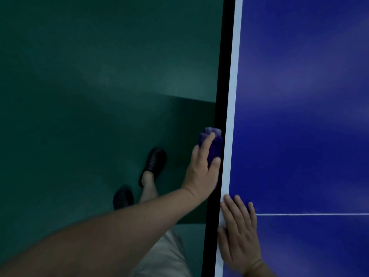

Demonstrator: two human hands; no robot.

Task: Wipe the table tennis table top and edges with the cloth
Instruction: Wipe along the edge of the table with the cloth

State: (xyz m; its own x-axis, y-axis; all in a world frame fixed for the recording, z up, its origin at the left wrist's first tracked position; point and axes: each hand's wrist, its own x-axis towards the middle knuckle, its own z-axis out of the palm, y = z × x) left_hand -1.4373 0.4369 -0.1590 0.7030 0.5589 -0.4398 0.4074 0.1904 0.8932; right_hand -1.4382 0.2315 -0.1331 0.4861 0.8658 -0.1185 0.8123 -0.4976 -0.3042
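The blue table tennis table top (303,120) fills the right side, with a white border stripe (234,80) and a black side edge (223,76) running top to bottom. My left hand (201,174) holds a bunched purple cloth (215,145) against the black side edge, finger and thumb curled around it. My right hand (238,234) lies flat on the table top at the white stripe, fingers straight, just below the cloth hand. Part of the cloth is hidden behind my fingers.
A thin white line (311,214) crosses the blue top by my right hand. Left of the table is a dark green floor (79,96). My feet in black shoes (154,162) (122,197) stand close to the table side.
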